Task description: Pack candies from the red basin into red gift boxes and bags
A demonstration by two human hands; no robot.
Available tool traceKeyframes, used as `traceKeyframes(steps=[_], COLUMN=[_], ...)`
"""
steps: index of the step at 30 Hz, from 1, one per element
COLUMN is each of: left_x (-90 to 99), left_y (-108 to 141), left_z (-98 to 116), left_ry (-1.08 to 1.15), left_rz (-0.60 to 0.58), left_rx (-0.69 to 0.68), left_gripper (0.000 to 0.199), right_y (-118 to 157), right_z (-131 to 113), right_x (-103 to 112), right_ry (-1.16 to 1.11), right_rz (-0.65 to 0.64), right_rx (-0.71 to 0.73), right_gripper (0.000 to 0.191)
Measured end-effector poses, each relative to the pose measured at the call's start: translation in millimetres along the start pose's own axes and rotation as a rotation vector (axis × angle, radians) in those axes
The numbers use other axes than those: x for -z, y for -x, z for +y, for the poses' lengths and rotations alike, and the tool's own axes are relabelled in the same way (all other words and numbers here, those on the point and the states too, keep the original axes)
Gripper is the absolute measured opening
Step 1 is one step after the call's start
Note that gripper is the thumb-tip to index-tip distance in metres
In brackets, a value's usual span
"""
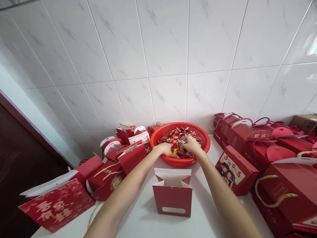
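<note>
Both my hands reach into a red plastic basket (pixel 205 152) heaped with wrapped candies (pixel 177 136). At its left front, my left hand (pixel 166 149) curls its thumb and fingers about a red and yellow wrapped candy (pixel 175 151). My right hand (pixel 192 144) is bent down into the pile, its fingers closed by a pale-wrapped candy (pixel 181 144); part of those fingers is hidden. Between my forearms stands a red paper gift box (pixel 173 198), upright with its top unfolded and a pale slot low on its front.
Several red gift boxes (pixel 132 158) crowd the left side, one large box (pixel 58 206) nearest me. More boxes with rope handles (pixel 284 188) are stacked on the right, beside a picture-printed box (pixel 235 170). A tiled wall (pixel 168 96) rises behind the white table (pixel 138 211).
</note>
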State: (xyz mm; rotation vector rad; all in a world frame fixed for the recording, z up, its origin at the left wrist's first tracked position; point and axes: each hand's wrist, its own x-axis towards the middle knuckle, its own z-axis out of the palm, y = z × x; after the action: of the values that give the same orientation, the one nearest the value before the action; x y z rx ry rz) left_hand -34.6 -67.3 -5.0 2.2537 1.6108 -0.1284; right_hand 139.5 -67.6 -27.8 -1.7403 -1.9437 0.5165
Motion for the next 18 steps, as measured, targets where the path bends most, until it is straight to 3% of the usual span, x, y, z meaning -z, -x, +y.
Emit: traceKeyframes(steps=[5,10,13,15,18], left_x=[-0.4,4.4,6.0,4.5,-2.2], left_y=[-1,-4,-10,-16,-27], left_z=[-2,2,6,8,7], left_ry=[0.018,0.059,0.073,0.113,0.326], left_rz=[0.014,-0.002,-0.010,0.008,0.091], left_rx=[0.017,0.062,0.100,0.138,0.142], left_gripper=[0.053,0.044,0.066,0.078,0.065], right_y=[-2,-10,-15,-17,-17], right_z=[4,12,19,22,24], right_x=[2,-5,-11,-13,-13], right_ry=[-0.338,-0.709,-0.678,-0.625,-0.616], right_rz=[0.233,0.301,0.362,0.378,0.391], right_rx=[-0.084,-0.107,-0.102,-0.086,-0.068], right_gripper=[0.016,0.031,0.050,0.053,0.048])
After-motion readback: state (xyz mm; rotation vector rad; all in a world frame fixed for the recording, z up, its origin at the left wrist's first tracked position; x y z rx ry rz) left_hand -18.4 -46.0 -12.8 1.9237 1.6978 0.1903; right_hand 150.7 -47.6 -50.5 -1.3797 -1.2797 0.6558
